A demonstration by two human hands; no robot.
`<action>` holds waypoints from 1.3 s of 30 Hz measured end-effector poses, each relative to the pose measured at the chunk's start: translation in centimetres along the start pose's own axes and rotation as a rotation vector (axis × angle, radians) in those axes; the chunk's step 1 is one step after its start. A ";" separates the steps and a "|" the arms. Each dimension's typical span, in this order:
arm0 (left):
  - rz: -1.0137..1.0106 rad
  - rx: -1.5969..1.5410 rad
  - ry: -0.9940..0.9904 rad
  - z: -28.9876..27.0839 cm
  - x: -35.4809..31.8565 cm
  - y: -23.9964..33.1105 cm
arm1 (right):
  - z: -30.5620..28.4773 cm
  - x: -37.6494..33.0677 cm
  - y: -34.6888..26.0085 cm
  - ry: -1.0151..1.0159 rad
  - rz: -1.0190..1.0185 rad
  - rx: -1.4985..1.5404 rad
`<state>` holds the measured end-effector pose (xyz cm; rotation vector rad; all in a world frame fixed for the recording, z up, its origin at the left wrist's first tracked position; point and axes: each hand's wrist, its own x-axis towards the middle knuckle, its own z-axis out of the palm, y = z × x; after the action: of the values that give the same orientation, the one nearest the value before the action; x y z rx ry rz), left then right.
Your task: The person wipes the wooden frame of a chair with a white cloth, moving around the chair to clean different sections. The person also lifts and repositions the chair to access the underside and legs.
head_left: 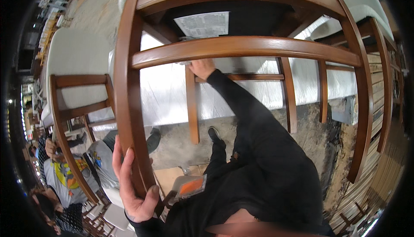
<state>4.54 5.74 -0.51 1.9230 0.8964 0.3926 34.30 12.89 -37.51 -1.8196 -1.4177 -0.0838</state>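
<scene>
A brown wooden chair (246,49) fills the upper middle, tipped so its legs point toward me. Its dark underside (258,19) carries a white printed sheet (202,23). My left hand (134,189) is wrapped around the chair's left leg (128,86), near the leg's end. Behind the lower crossbar my right hand (202,68) reaches in under the seat, its fingers curled and partly covered by the bar. A small pale, shiny thing (183,63) shows at those fingertips; I cannot make out its kind.
Behind the chair stretches a surface covered in shiny silvery-white sheeting (164,95). White-upholstered chairs stand at left (77,56) and right (368,8). A person in a printed grey shirt (69,179) is at lower left. Slatted wood (358,168) lies at right.
</scene>
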 end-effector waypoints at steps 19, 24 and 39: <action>0.182 0.235 -0.179 -1.5 -0.5 0.9 | -4.6 -3.9 5.7 0.006 -0.085 -0.540; 0.220 0.233 -0.216 -2.1 -0.6 0.8 | -12.5 -5.2 8.3 -0.121 0.031 -0.766; 0.088 0.080 -0.081 -0.5 -1.7 2.2 | -13.8 -9.7 8.5 -0.162 0.830 -0.205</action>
<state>4.03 4.18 1.82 2.0423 0.7872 0.3322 43.52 -3.65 -37.76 -2.4922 -0.6707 0.3604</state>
